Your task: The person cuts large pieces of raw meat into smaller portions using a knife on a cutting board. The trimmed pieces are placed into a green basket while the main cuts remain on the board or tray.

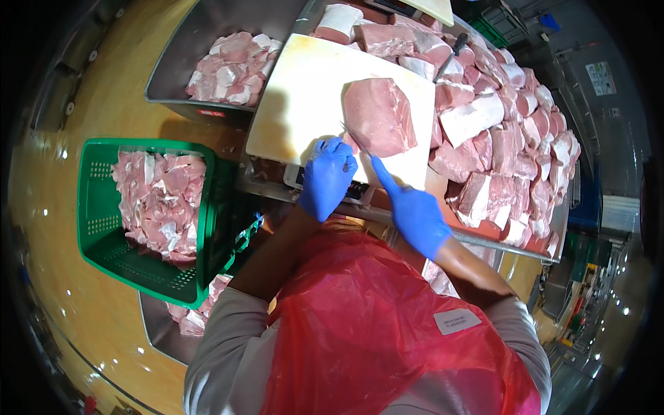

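Observation:
A large slab of raw pork point(379, 116) lies on the white cutting board point(304, 76), right of its middle. My right hand point(418, 218), in a blue glove, grips a knife, its index finger stretched forward along it. The thin knife blade point(358, 140) points to the upper left, along the slab's near left edge. Beside it, my blue-gloved left hand point(328, 178) is closed, its fingertips at a small strip of pork point(351, 144) by the slab's corner. The fingers partly hide that strip. My right palm covers most of the knife handle.
Many pork chunks point(484, 149) are heaped right of the board, with a dark-handled knife point(459, 44) among them. A grey tub point(169, 83) of pork pieces stands at the far left. Nearer, a green basket point(90, 207) holds trimmings above another metal tub point(162, 332).

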